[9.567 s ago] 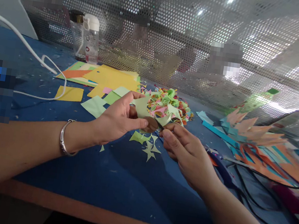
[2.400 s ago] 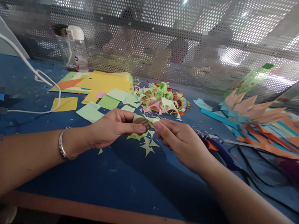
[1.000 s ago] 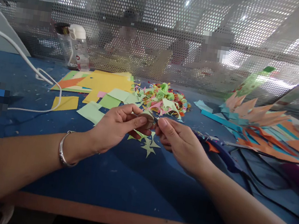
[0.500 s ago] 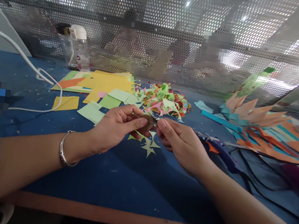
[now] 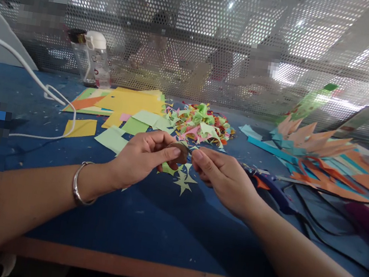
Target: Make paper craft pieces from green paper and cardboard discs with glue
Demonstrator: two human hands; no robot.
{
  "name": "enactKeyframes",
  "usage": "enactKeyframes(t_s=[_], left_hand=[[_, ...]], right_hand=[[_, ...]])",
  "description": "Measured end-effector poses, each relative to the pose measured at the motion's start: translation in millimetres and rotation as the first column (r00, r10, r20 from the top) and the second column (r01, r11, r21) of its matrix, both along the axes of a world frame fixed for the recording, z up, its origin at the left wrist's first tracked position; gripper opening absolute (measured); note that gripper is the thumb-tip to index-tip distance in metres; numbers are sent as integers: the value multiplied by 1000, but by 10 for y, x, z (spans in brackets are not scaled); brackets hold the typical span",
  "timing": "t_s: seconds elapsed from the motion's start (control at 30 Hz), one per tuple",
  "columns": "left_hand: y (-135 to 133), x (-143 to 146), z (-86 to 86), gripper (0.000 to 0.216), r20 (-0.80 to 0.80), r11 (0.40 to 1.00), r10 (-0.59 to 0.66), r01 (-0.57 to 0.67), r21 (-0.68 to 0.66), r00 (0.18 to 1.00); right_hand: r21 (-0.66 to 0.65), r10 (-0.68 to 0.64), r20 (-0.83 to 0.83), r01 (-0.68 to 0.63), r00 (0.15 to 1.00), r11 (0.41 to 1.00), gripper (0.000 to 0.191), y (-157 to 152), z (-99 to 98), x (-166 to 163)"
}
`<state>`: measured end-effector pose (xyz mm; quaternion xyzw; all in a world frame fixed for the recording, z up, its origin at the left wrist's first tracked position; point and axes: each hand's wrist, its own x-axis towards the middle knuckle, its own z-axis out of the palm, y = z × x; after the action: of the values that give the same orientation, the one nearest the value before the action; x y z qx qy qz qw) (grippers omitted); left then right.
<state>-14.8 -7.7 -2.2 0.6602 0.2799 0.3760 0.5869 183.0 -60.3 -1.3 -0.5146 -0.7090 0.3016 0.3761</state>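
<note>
Over the middle of the table my left hand (image 5: 149,154) is closed, with a small brownish piece (image 5: 180,152) pinched between thumb and fingers. It looks like paper, but its exact shape is partly covered by the fingers. Close beside it, my right hand (image 5: 222,176) is closed in a pinch around a thin dark item (image 5: 190,149), whose kind is hidden by the fingertips. Its tip meets the brownish piece. Pale green paper stars (image 5: 183,184) lie on the table just below the hands.
Paper scraps (image 5: 204,123) are heaped behind the hands, with yellow sheets (image 5: 134,102) to their left. On the right are a blue glue gun (image 5: 278,195), dark cables and peach pointed paper shapes (image 5: 313,137). Bottles (image 5: 98,61) stand by the perforated metal screen (image 5: 186,32); a white cable (image 5: 19,56) curves in at left.
The brownish piece has tilted in my left hand and shows a different face. Both hands stay in nearly the same place.
</note>
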Motion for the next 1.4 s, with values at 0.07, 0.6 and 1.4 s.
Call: enactKeyframes(t_s=[0.07, 0.6, 1.4], left_hand=[[-9, -4, 11, 19, -9, 1000, -22, 22, 6, 1000], [18, 1, -32, 13, 60, 995, -73, 68, 73, 996], [33, -18, 21, 17, -49, 988, -133, 128, -90, 990]], right_hand=[[1, 5, 14, -5, 1000, 1000, 48, -1, 6, -2], [-15, 30, 5, -30, 1000, 999, 47, -4, -14, 11], [12, 18, 70, -18, 997, 1000, 49, -12, 29, -9]])
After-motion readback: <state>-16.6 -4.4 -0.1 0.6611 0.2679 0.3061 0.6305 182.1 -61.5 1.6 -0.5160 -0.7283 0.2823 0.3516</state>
